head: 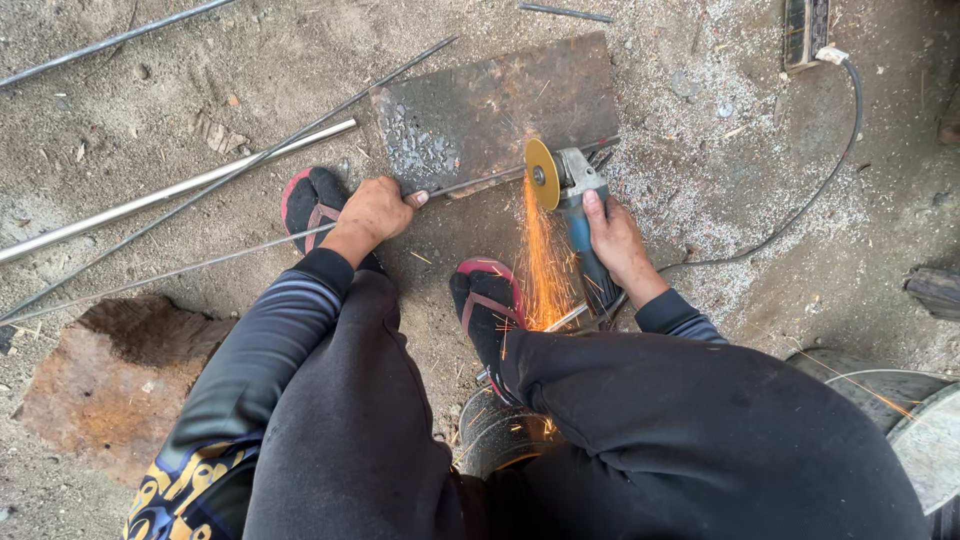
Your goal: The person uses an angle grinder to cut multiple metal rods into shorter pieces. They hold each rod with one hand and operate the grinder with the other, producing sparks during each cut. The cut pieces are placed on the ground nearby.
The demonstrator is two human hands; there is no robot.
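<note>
While my right hand grips the grinder and my left hand clamps the thin rod on the steel plate, sparks could burn my foot; the rod could slip.

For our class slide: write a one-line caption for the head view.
Left hand steadies a thin rod while right hand runs a sparking angle grinder.

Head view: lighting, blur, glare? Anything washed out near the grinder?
Head view: soft, even daylight, only faint shadows. Spark stream below the grinder disc is streaked and near blown-out orange. Left hand on the thin rod and right hand on the angle grinder look sharp. Frame edges bow slightly from the wide-angle lens.
</note>
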